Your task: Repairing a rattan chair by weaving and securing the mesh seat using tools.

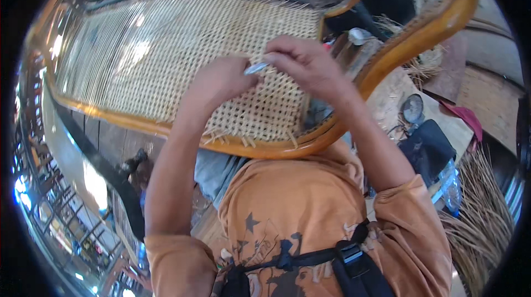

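Observation:
Both hands meet above a woven cane panel (182,48) set in a curved wooden chair frame (310,145). Between their fingertips is a small, narrow, whitish-silver piece (256,68), too blurred for its kind to be told. My left hand (224,78) closes on its left end, with the fingers curled. The right hand (304,63) pinches at its other end between thumb and forefinger. Loose cane ends stick out along the panel's near edge, below my left hand, and along its far edge. Toward the left the strands run without the open-holed weave.
The frame's thick arm (409,48) curves up at the right. Beyond it are a round metal-rimmed object (412,108), a black cloth or pouch (428,147), a clear plastic bottle (451,186), red cloth (466,119) and a bundle of cane strips (478,214).

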A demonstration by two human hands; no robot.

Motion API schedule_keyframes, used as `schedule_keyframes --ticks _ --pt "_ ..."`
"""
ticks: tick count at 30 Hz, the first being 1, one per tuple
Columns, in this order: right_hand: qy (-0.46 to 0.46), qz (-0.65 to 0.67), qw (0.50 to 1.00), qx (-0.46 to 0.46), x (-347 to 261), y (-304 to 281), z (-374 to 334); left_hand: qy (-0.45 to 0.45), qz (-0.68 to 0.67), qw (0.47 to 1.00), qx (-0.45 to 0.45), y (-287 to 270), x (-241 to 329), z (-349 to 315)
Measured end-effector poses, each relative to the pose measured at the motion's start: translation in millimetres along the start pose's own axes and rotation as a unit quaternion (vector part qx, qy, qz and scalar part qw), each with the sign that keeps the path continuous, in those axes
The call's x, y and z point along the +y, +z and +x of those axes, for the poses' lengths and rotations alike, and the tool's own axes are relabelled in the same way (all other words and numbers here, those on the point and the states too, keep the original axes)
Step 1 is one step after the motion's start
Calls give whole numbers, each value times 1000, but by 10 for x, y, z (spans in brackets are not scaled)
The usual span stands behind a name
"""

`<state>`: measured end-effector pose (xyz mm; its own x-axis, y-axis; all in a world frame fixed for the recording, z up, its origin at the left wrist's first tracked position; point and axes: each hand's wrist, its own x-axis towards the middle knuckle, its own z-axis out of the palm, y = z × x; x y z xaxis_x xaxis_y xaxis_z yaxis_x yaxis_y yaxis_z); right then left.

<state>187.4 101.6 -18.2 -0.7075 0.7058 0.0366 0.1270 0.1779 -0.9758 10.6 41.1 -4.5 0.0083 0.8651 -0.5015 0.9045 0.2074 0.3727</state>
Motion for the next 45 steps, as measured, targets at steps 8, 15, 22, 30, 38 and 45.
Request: schedule_keyframes --ticks 8,15,22,30,38,45 --pt "138 -231 958 -97 129 98 236 -64 73 995 6 21 -70 -183" --pt "215 -325 912 -126 311 74 153 -65 210 970 -107 -190 251 148" --pt "211 -270 926 -156 316 39 137 -14 251 959 -129 -204 274 227" --pt "217 -211 942 -147 254 3 105 14 258 953 -158 -168 292 274" --pt "222 -431 859 -165 332 212 52 69 233 963 -118 14 134 277" --pt "175 -466 855 -144 336 359 -18 36 176 979 -93 58 23 222"
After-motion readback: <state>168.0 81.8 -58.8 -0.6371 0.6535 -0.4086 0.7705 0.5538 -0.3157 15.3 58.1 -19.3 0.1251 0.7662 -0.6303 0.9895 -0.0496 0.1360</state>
